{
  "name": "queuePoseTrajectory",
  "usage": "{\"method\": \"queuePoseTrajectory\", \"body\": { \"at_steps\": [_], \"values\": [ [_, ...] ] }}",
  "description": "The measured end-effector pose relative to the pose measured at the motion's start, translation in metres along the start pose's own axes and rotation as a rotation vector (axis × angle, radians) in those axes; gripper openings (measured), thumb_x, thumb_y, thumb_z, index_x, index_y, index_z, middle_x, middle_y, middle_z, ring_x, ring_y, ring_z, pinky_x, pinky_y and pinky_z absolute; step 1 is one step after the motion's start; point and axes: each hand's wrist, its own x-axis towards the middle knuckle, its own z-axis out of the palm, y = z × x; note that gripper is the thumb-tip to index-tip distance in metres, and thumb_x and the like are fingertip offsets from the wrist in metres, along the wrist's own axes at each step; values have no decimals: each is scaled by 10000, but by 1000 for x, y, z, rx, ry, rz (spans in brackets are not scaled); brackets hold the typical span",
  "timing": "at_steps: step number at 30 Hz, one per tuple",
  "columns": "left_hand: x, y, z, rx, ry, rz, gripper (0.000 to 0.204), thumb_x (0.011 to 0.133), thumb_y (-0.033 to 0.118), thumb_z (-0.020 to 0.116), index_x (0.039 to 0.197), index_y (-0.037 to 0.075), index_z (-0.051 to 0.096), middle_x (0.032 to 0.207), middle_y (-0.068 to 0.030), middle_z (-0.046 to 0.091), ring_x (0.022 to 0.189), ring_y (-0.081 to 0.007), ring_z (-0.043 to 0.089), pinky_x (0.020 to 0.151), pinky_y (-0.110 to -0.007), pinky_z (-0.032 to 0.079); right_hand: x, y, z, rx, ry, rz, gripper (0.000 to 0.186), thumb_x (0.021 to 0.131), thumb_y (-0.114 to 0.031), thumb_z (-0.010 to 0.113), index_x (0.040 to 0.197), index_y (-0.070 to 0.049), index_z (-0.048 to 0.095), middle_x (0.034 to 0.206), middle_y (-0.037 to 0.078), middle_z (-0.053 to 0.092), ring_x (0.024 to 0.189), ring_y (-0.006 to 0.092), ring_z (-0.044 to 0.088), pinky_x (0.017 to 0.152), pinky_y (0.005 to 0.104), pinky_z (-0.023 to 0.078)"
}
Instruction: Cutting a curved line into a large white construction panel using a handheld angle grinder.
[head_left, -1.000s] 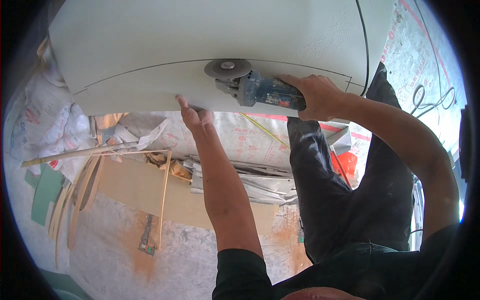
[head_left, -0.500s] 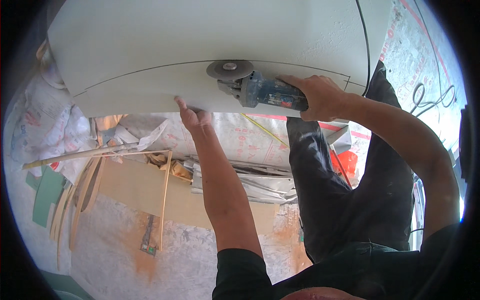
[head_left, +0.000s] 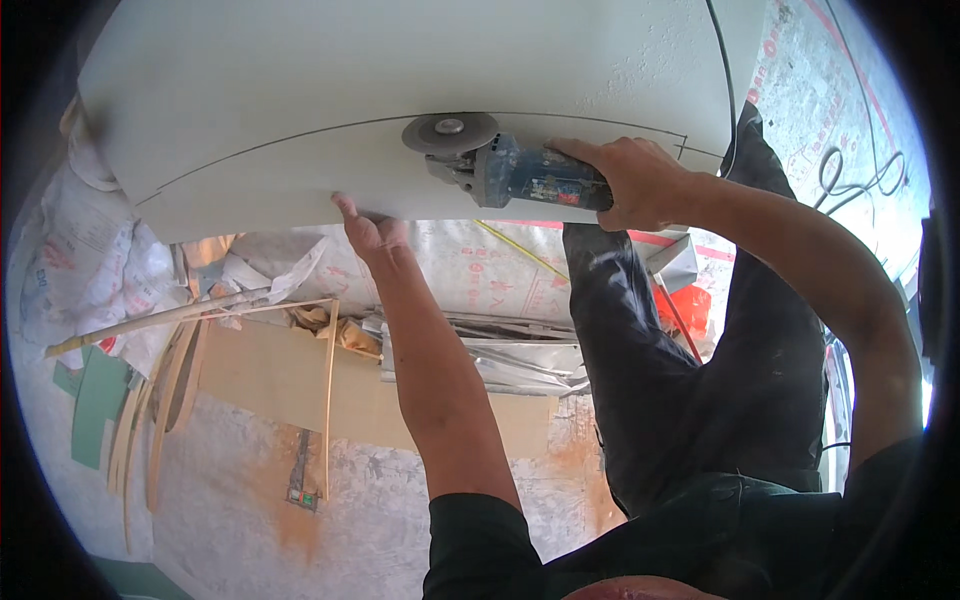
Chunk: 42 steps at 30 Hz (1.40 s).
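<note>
My right hand (head_left: 650, 183) is wrapped round the rear body of a blue angle grinder (head_left: 535, 178). Its grey cutting disc (head_left: 449, 133) lies low over a large pale slab (head_left: 400, 60), with its far rim at a dark curved line (head_left: 290, 136) drawn there. Whether the disc touches the slab or spins, I cannot tell. My left hand (head_left: 372, 232) grips the slab's near edge, thumb on top and fingers hidden beneath. A short crossing mark (head_left: 684, 146) stands near the line's right end.
A black cable (head_left: 727, 70) runs across the slab's right side. Below are a yellow tape measure blade (head_left: 520, 250), wood strips (head_left: 329, 400), crumpled white sacks (head_left: 85, 265) and a brown board (head_left: 260, 370). My legs (head_left: 690, 400) stand close to the slab's near edge.
The slab, the grinder and both hands appear slightly further left and higher in view. Both grips look the same, and the disc is still at the curved line.
</note>
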Motion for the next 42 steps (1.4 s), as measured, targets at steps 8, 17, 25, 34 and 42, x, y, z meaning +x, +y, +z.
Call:
{"method": "queuePoseTrajectory", "body": {
  "at_steps": [8, 17, 25, 34, 42],
  "values": [
    [12, 4, -15, 30, -30, 34, 563, 977, 417, 596, 1396, 61, 475, 1417, -93, 522, 1285, -299, 478, 1106, -487, 365, -6, 3, -3, -7, -12, -1, 974, 612, -66, 774, 1493, -143, 367, 1034, 185, 705, 897, 347, 695, 858, 430, 535],
    [17, 3, -16, -16, -21, -16, 551, 979, 413, 593, 1390, 63, 484, 1417, -90, 524, 1288, -300, 476, 1104, -488, 368, -9, 13, 0, -15, -4, -9, 988, 613, -87, 778, 1504, -144, 354, 1018, 181, 710, 888, 342, 699, 844, 422, 536],
    [12, 2, -10, 48, 6, 31, 557, 975, 427, 594, 1383, 63, 489, 1409, -82, 524, 1291, -297, 474, 1094, -486, 377, -14, 17, -2, -13, -7, -13, 983, 614, -79, 768, 1502, -137, 351, 1003, 188, 710, 881, 349, 699, 838, 435, 537],
    [11, 2, -14, 97, 6, 50, 571, 951, 429, 628, 1372, 63, 506, 1399, -87, 540, 1273, -296, 491, 1084, -489, 388, -17, 19, -2, 21, -18, -9, 983, 605, -72, 768, 1497, -131, 359, 1002, 195, 711, 869, 353, 699, 830, 417, 544],
    [11, 0, -11, 61, -35, 32, 582, 935, 406, 660, 1372, 53, 505, 1393, -83, 545, 1268, -295, 492, 1082, -487, 391, -21, 30, 1, 38, 8, -14, 920, 619, -107, 754, 1467, -137, 400, 959, 189, 699, 886, 361, 691, 810, 444, 547]
  ]
}}
